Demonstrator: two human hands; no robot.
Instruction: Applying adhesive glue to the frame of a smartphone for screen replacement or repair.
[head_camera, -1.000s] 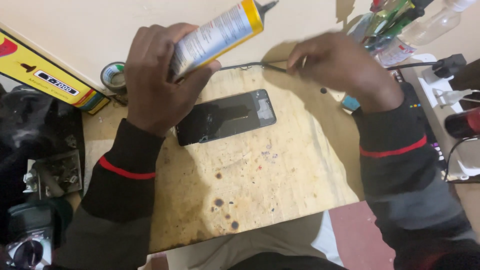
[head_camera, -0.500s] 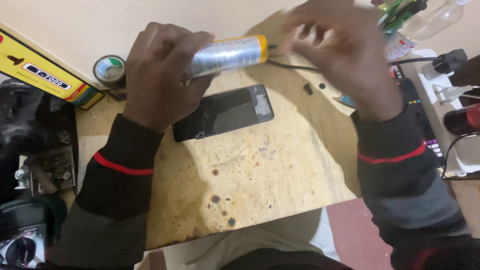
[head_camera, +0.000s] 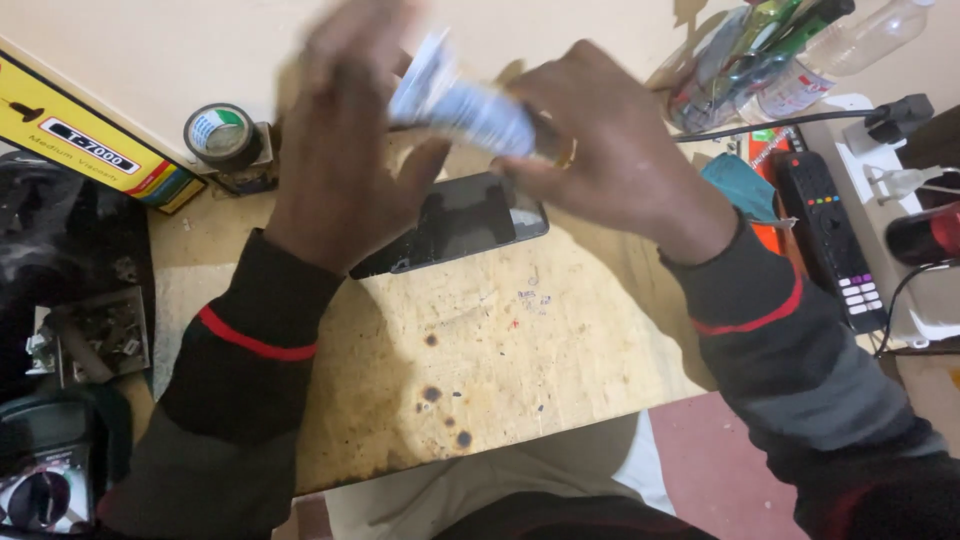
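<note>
One blurred white glue tube (head_camera: 462, 100), both hands (head_camera: 600, 150)

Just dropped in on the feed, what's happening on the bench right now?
A person holds a white tube between both hands above a wooden board; the left hand and right hand are motion-blurred. A dark phone lies flat on the board below them. A tape roll sits at the back left, a remote control at the right.

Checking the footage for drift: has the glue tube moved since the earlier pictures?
Yes. The glue tube, previously above the phone's left end, now sits over its right part.
</note>
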